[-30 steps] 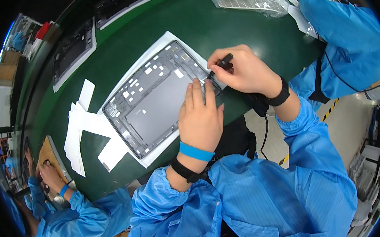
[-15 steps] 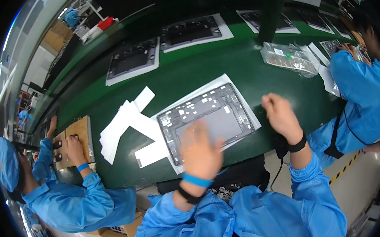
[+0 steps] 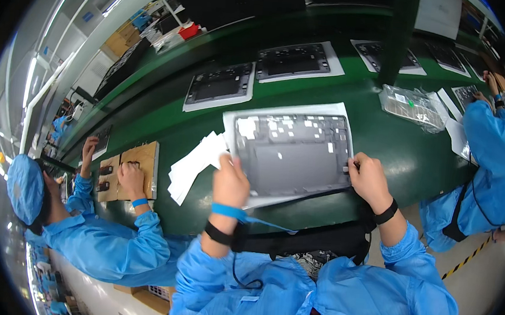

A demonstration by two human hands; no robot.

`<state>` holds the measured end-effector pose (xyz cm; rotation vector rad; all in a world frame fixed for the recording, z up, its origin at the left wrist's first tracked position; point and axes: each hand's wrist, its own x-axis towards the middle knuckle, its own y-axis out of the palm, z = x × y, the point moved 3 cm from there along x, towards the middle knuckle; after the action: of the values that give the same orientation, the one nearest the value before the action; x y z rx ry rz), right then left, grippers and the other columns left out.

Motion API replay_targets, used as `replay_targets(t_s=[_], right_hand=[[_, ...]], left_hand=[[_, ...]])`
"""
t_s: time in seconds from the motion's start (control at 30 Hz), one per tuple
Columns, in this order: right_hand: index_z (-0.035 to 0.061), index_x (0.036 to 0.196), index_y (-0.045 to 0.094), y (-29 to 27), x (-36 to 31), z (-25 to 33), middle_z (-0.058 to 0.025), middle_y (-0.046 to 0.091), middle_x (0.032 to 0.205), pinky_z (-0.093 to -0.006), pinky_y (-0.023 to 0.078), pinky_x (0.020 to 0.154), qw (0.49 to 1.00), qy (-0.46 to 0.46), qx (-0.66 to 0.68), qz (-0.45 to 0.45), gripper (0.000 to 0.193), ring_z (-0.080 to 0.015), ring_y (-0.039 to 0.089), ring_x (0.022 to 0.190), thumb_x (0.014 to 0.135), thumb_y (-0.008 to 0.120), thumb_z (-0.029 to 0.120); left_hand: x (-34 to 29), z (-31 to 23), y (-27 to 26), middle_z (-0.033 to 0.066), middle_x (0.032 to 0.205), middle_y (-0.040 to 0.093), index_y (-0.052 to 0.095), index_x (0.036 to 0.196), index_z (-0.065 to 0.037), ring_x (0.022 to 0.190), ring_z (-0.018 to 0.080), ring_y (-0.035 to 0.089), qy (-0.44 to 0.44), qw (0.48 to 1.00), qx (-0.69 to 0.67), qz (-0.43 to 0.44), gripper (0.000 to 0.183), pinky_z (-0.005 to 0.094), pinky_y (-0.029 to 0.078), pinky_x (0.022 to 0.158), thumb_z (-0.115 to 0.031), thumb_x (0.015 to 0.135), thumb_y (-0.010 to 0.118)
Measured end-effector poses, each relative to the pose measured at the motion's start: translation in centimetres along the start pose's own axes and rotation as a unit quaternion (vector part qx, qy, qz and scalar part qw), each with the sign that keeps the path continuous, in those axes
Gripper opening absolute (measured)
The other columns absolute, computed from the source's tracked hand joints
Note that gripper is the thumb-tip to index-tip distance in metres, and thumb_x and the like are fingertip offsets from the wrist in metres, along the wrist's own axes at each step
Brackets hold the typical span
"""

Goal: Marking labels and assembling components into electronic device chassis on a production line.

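A dark grey tablet back housing (image 3: pixel 299 161) with several small white patches along its far part lies on a white sheet (image 3: pixel 326 109) in front of me. My left hand (image 3: pixel 231 182) is closed at the housing's left edge, its fingertips partly hidden. At the right edge my right hand (image 3: pixel 369 177) pinches the housing between thumb and fingers. The housing is slightly blurred. Left of it, loose white paper strips (image 3: pixel 196 168) lie fanned out on the green table (image 3: pixel 318 218).
More tablet housings on sheets (image 3: pixel 219 88) (image 3: pixel 300 62) line the back. A clear plastic bag (image 3: pixel 411 107) lies right of centre, near a green post (image 3: pixel 398 39). Co-workers in blue sit at left (image 3: pixel 106 235) and right (image 3: pixel 488 136); a brown board (image 3: pixel 146 173) lies by the left one.
My left hand has moved from over the housing to its left edge, and my right hand has closed on its right edge. The housing has turned more square to me. The view has shifted.
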<state>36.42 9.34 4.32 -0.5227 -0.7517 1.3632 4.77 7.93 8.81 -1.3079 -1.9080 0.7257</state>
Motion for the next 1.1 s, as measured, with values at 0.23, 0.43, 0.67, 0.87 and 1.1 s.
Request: replay_targets(t_s=[0.23, 0.43, 0.67, 0.87, 1.1], right_hand=[[-0.0028, 0.092, 0.069, 3.0, 4.1, 10.9, -0.0149, 0.07, 0.08, -0.033, 0.051, 0.068, 0.958, -0.094, 0.256, 0.09, 0.022, -0.0233, 0.067, 0.073, 0.087, 0.066, 0.018], [-0.002, 0.094, 0.07, 4.1, 3.9, 5.2, -0.008, 0.067, 0.072, -0.0306, 0.049, 0.065, 0.962, 0.063, 0.176, 0.197, 0.024, -0.0166, 0.061, 0.066, 0.088, 0.067, 0.021], [0.0002, 0.095, 0.069, 3.7, 3.4, 2.7, -0.0085, 0.064, 0.075, -0.0293, 0.047, 0.064, 0.984, 0.068, 0.102, 0.131, 0.018, -0.0153, 0.057, 0.067, 0.087, 0.068, 0.017], [0.0001, 0.098, 0.068, 4.3, 5.6, 0.6, -0.0033, 0.065, 0.084, -0.0285, 0.047, 0.071, 0.941, 0.076, 0.226, 0.242, 0.017, -0.0116, 0.057, 0.078, 0.09, 0.066, 0.014], [0.0015, 0.089, 0.061, 1.1, 15.8, 0.0, -0.001, 0.061, 0.072, -0.0262, 0.046, 0.054, 0.98, 0.076, 0.18, 0.028, 0.017, -0.0092, 0.058, 0.06, 0.091, 0.063, 0.018]], left_hand=[[21.3, 12.2, -14.2, 0.0214, 0.081, 0.061, 0.056, 0.1, 0.001, 0.075, 0.036, 0.059, 0.113, 0.988, 0.001, -0.101, 0.021, 0.0426, 0.048, 0.071, -0.018, 0.101, 0.049], [35.8, 35.2, -21.7, 0.0292, 0.098, 0.063, 0.057, 0.103, 0.002, 0.097, 0.0488, 0.058, 0.046, 0.972, 0.185, -0.14, 0.029, 0.05, 0.046, 0.083, -0.023, 0.101, 0.045], [44.4, 46.8, -22.5, 0.0303, 0.108, 0.063, 0.059, 0.11, 0.004, 0.106, 0.0478, 0.058, -0.035, 0.966, 0.243, -0.078, 0.028, 0.0499, 0.046, 0.088, -0.019, 0.1, 0.046], [46.4, 65.4, -31.5, 0.0259, 0.121, 0.062, 0.062, 0.117, -0.002, 0.11, 0.0369, 0.063, -0.061, 0.744, 0.659, 0.096, 0.029, 0.0461, 0.05, 0.093, -0.014, 0.097, 0.045], [52.9, 28.5, -8.5, 0.0199, 0.122, 0.064, 0.07, 0.104, -0.007, 0.109, 0.0315, 0.065, 0.252, 0.742, 0.616, 0.082, 0.027, 0.0467, 0.052, 0.086, -0.028, 0.089, 0.061]])
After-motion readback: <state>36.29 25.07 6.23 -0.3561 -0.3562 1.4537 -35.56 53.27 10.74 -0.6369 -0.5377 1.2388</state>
